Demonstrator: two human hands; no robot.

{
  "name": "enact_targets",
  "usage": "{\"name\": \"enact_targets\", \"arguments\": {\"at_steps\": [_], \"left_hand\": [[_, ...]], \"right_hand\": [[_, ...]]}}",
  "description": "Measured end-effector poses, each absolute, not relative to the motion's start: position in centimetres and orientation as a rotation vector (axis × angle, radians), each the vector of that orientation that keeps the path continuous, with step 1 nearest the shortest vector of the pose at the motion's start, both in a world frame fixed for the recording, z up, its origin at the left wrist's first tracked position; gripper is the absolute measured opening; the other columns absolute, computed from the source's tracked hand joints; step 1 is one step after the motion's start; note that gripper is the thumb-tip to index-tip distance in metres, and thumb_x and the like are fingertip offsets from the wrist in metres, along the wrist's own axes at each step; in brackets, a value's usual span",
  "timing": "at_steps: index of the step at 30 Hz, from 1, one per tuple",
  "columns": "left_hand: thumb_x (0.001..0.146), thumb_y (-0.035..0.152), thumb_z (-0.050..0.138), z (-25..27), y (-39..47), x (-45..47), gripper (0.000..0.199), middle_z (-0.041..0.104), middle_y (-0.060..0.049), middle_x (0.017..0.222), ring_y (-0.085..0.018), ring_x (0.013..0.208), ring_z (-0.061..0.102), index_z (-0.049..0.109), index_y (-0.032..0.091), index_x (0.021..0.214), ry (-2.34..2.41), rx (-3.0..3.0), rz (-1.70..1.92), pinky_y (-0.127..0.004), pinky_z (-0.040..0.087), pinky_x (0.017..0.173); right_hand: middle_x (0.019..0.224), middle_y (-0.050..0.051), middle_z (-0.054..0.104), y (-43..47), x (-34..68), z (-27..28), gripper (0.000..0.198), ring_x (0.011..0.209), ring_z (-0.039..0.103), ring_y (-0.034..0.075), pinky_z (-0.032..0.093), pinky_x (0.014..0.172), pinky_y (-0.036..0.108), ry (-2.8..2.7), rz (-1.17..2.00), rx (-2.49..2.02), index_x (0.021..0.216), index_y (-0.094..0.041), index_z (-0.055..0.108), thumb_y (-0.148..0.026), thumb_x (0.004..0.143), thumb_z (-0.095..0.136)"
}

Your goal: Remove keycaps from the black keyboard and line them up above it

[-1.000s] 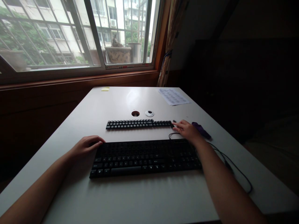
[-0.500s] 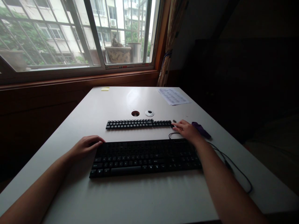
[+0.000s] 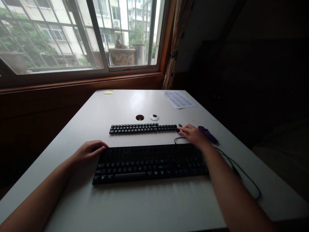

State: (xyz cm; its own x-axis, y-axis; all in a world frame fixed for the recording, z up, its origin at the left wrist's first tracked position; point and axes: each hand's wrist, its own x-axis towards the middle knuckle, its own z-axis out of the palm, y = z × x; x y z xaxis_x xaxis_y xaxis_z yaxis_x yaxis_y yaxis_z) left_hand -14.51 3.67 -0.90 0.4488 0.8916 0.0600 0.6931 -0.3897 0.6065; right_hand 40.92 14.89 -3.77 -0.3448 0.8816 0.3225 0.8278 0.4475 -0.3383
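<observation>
A black keyboard [image 3: 135,167] lies on the white table; its lower rows carry keycaps, while the upper part looks bare of them. My left hand [image 3: 93,148] grips its far left corner, fingers curved and thumb along the edge. Beyond it, loose black keycaps [image 3: 134,128] stand lined up in two close rows. At the right end of these rows my right hand [image 3: 191,133] has its fingertips closed on a small dark keycap [image 3: 178,130], mostly hidden by the fingers. Another dark keycap [image 3: 180,125] shows just behind the fingertips. My right forearm covers the keyboard's right end.
A purple cloth item [image 3: 207,134] lies right of my right hand. The black cable [image 3: 251,180] curls along the table's right side. Farther back are a round hole [image 3: 140,118], a white ring cover [image 3: 154,117], printed papers [image 3: 180,100] and a yellow sticky note [image 3: 108,92].
</observation>
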Motion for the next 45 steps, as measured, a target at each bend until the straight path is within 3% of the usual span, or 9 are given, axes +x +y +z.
{"name": "enact_targets", "arguments": {"at_steps": [12, 15, 19, 28, 35, 39, 45], "left_hand": [[0.095, 0.041, 0.050, -0.8, 3.7, -14.4, 0.028, 0.071, -0.005, 0.102, -0.021, 0.094, 0.066, 0.069, 0.021, 0.104, 1.333, 2.204, 0.526, -0.027, 0.051, 0.082], [0.094, 0.042, 0.051, -1.0, 3.8, -14.5, 0.029, 0.072, -0.005, 0.101, -0.021, 0.093, 0.067, 0.070, 0.021, 0.103, 1.337, 2.207, 0.538, -0.027, 0.051, 0.081], [0.094, 0.042, 0.052, -1.1, 3.8, -14.6, 0.029, 0.072, -0.005, 0.100, -0.021, 0.093, 0.067, 0.070, 0.021, 0.102, 1.351, 2.195, 0.545, -0.027, 0.051, 0.081], [0.094, 0.042, 0.053, -0.9, 3.7, -14.2, 0.029, 0.073, -0.005, 0.098, -0.020, 0.089, 0.067, 0.070, 0.020, 0.101, 1.350, 2.162, 0.568, -0.026, 0.051, 0.078], [0.093, 0.042, 0.054, -1.2, 3.6, -13.7, 0.028, 0.073, -0.004, 0.096, -0.019, 0.087, 0.067, 0.070, 0.021, 0.100, 1.393, 2.169, 0.610, -0.026, 0.050, 0.077], [0.094, 0.042, 0.053, -1.3, 3.6, -13.1, 0.029, 0.073, -0.003, 0.095, -0.018, 0.085, 0.067, 0.070, 0.021, 0.100, 1.399, 2.158, 0.624, -0.025, 0.050, 0.076], [0.094, 0.043, 0.052, -1.1, 3.4, -12.2, 0.031, 0.073, -0.005, 0.095, -0.019, 0.084, 0.067, 0.070, 0.019, 0.099, 1.378, 2.130, 0.646, -0.025, 0.051, 0.075]], "right_hand": [[0.090, 0.005, 0.063, 14.5, 40.7, -3.3, 0.036, 0.074, 0.062, 0.018, 0.049, 0.072, 0.031, -2.235, 0.077, -1.400, 0.123, -0.027, 0.067, -0.039, 0.092, 0.056], [0.091, 0.006, 0.064, 14.0, 40.6, -2.5, 0.035, 0.081, 0.063, 0.020, 0.050, 0.077, 0.032, -2.184, 0.033, -1.362, 0.121, -0.024, 0.068, -0.040, 0.095, 0.051], [0.097, 0.008, 0.067, 12.7, 40.3, -1.0, 0.035, 0.093, 0.063, 0.022, 0.048, 0.085, 0.035, -2.057, -0.018, -1.313, 0.109, -0.021, 0.070, -0.041, 0.098, 0.044], [0.080, 0.006, 0.057, 10.6, 36.7, 3.3, 0.046, 0.084, 0.057, 0.023, 0.044, 0.080, 0.037, -1.855, -0.128, -1.332, 0.075, -0.021, 0.057, -0.049, 0.100, 0.030], [0.048, -0.005, 0.049, 7.2, 30.3, 6.4, 0.045, 0.046, 0.052, 0.013, 0.041, 0.055, 0.026, -1.879, 0.458, -1.337, 0.077, -0.021, 0.058, -0.055, 0.098, 0.038], [0.050, -0.005, 0.052, 5.4, 25.4, 6.5, 0.040, 0.046, 0.054, 0.011, 0.041, 0.051, 0.023, -1.947, 0.765, -1.155, 0.078, -0.020, 0.062, -0.054, 0.094, 0.049], [0.075, 0.001, 0.065, 3.8, 19.5, 6.1, 0.022, 0.060, 0.059, 0.011, 0.045, 0.055, 0.023, -2.002, 1.112, -0.900, 0.090, -0.018, 0.067, -0.039, 0.087, 0.064]]}}
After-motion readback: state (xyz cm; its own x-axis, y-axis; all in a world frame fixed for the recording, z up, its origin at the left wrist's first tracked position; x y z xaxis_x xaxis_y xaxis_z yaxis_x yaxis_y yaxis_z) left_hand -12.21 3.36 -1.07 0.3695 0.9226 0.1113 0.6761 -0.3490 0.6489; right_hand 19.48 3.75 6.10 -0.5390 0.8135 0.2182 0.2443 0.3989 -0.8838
